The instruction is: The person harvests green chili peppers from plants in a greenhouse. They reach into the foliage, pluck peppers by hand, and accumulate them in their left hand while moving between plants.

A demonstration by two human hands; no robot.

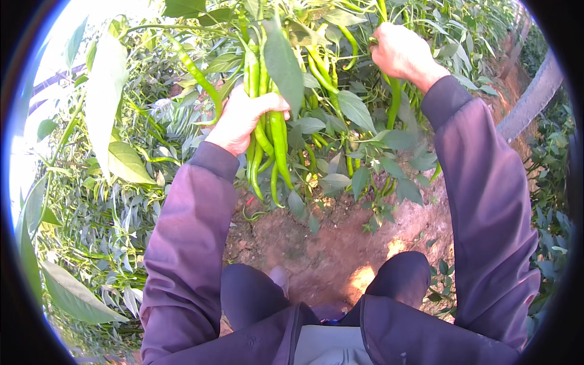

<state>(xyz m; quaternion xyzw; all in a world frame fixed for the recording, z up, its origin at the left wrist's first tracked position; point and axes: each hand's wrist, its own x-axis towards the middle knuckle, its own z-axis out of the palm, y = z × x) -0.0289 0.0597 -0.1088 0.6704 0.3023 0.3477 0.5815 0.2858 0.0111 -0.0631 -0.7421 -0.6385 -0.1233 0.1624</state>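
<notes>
My left hand (248, 116) is wrapped around a bunch of long green chili peppers (279, 150), whose tips hang below the fist. A large leaf (284, 68) partly covers the top of the bunch. Farther right and higher up, my right hand (401, 52) is curled among the pepper plants, with a bit of green at its fingertips. A long green chili pepper (395, 102) comes down from behind this hand, which appears closed on its upper part; the grip itself is hidden. More peppers (321, 68) hang on the plant between my two hands.
A curved green pepper (196, 68) hangs just left of my left hand. Big leaves (107, 96) rise close to the camera at the left. Reddish soil (310, 246) lies below, before my knees (401, 278). A grey pole (531, 98) slants at the right.
</notes>
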